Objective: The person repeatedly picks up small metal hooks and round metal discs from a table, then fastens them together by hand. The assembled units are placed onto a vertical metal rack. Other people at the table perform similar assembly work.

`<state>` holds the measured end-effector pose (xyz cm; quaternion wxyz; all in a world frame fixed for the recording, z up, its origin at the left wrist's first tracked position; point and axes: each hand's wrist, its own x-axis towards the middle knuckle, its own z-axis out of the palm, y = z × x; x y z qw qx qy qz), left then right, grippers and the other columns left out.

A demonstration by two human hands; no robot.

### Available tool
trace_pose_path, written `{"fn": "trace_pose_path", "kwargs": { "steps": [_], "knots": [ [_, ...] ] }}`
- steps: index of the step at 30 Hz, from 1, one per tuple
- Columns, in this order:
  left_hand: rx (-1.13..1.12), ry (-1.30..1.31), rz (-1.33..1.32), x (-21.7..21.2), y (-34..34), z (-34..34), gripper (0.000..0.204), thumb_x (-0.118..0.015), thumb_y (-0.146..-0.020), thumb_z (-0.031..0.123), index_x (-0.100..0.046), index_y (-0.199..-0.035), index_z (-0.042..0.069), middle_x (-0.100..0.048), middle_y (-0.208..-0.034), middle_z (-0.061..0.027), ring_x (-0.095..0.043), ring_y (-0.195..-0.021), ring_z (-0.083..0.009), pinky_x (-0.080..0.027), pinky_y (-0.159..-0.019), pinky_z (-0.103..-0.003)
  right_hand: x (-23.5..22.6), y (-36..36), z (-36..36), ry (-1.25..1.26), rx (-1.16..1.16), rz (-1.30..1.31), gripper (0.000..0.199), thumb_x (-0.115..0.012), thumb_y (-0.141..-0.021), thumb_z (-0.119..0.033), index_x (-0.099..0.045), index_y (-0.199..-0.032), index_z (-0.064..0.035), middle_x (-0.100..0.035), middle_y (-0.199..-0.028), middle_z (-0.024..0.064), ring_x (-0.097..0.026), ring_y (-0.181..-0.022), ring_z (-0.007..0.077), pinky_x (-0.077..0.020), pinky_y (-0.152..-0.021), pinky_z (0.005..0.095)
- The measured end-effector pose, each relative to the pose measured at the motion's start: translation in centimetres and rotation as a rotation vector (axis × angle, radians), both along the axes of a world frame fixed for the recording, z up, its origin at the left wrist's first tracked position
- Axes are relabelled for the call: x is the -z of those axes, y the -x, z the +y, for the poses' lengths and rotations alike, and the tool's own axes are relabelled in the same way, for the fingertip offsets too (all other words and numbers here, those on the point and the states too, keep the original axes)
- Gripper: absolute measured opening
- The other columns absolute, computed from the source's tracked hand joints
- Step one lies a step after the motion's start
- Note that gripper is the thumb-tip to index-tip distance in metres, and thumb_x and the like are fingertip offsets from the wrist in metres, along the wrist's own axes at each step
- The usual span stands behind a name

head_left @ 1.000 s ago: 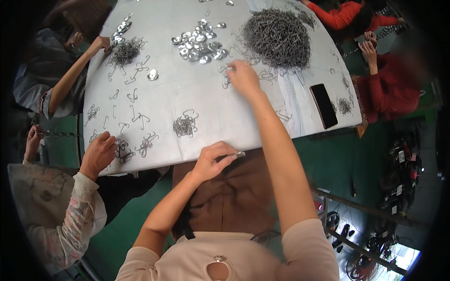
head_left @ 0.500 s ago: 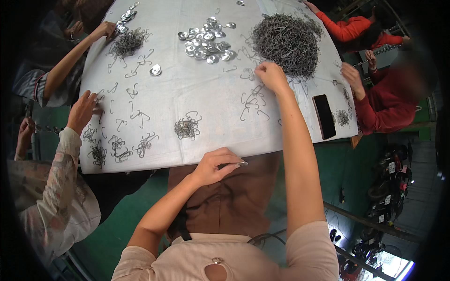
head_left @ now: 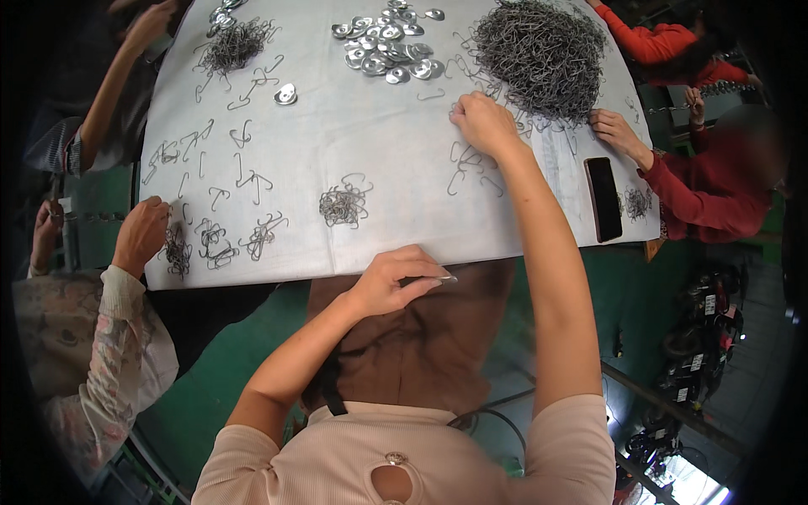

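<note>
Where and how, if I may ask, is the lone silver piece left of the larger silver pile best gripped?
Probably pinch the lone silver piece by its rounded rim, from the right: it lies low, with wire hooks to its left.

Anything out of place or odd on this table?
The phone lies toward the right edge of the table, odd among hooks and discs. At least one disc sits apart, lower left of the central disc pile. No damage stands out.

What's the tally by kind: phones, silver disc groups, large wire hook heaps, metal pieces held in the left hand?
Black phone: 1
Silver disc groups, central and upper-left: 2
Large wire hook heap: 1
Metal piece in the left hand: 1
Total: 5
</note>
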<state>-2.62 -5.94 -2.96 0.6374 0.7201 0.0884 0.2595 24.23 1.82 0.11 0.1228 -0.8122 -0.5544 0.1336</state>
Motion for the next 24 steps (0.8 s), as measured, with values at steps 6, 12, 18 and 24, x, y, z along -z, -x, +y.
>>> {"fn": "trace_pose_path", "kwargs": {
  "steps": [6,12,18,24],
  "knots": [
    [-0.016,0.015,-0.014,0.3,-0.1,-0.2,0.018,-0.066,-0.079,-0.001,-0.07,-0.096,0.003,-0.065,-0.087,-0.008,-0.062,-0.079,-0.0192,-0.049,-0.071,-0.028,-0.5,3.6,-1.8,-0.069,0.011,0.637,0.022,-0.063,-0.082,-0.023,-0.067,-0.09,-0.0022,-0.065,-0.081,0.0082,-0.058,-0.075,0.0171,-0.0463,-0.07,0.0308],
    [-0.014,0.023,-0.027,0.3,0.1,0.0,0.017,-0.065,-0.079,0.0,-0.07,-0.096,0.003,-0.065,-0.086,-0.0077,-0.061,-0.077,-0.019,-0.049,-0.07,-0.028,-0.7,7.9,-3.7,-0.081,-0.029,0.241,0.026,-0.065,-0.079,-0.026,-0.069,-0.088,-0.0023,-0.067,-0.083,0.0144,-0.064,-0.079,0.0274,-0.049,-0.074,0.0361],
    [-0.031,0.048,-0.022,0.5,0.0,-0.2,0.019,-0.064,-0.079,-0.001,-0.07,-0.096,0.004,-0.065,-0.085,-0.0083,-0.061,-0.078,-0.0195,-0.049,-0.07,-0.028,-0.7,5.5,-3.9,0.122,0.232,-0.056,0.026,-0.064,-0.08,-0.028,-0.07,-0.086,-0.004,-0.069,-0.083,0.0154,-0.065,-0.081,0.0312,-0.0495,-0.075,0.0414],
    [-0.041,-0.01,-0.035,0.8,-0.3,-0.1,0.017,-0.066,-0.078,-0.002,-0.071,-0.094,0.001,-0.066,-0.088,-0.0104,-0.062,-0.079,-0.0206,-0.049,-0.07,-0.029,1.0,11.0,-3.0,0.065,-0.076,0.236,0.023,-0.063,-0.081,-0.025,-0.068,-0.088,-0.0039,-0.067,-0.09,0.0173,-0.064,-0.086,0.0325,-0.0495,-0.079,0.0407]
  ]
}}
